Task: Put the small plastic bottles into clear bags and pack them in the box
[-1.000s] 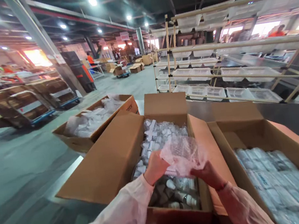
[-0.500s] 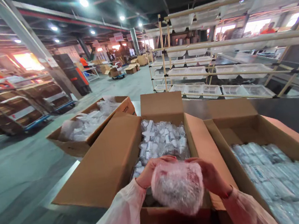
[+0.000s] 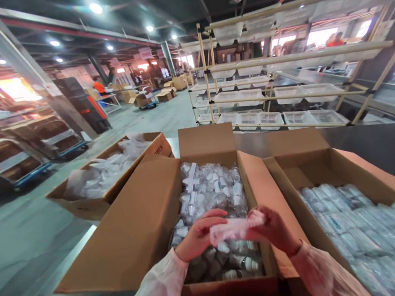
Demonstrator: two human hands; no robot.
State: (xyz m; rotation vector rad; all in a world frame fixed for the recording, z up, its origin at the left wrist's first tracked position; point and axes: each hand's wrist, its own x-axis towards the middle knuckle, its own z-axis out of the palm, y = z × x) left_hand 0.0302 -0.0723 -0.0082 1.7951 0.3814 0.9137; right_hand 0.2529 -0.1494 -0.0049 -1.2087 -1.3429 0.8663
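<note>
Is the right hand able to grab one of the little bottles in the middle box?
Probably yes. The right hand hovers just above the bottles in the open middle box, nothing covering them. But both hands pinch a plastic wrap, so its grip is busy.

The right-hand brown cardboard box of wrapped white packs (image 3: 334,172) runs off the bottom edge; the distant workers in orange (image 3: 99,87) are blurred.

Single head view, facing forward-down, close over open carton (image 3: 145,225).
</note>
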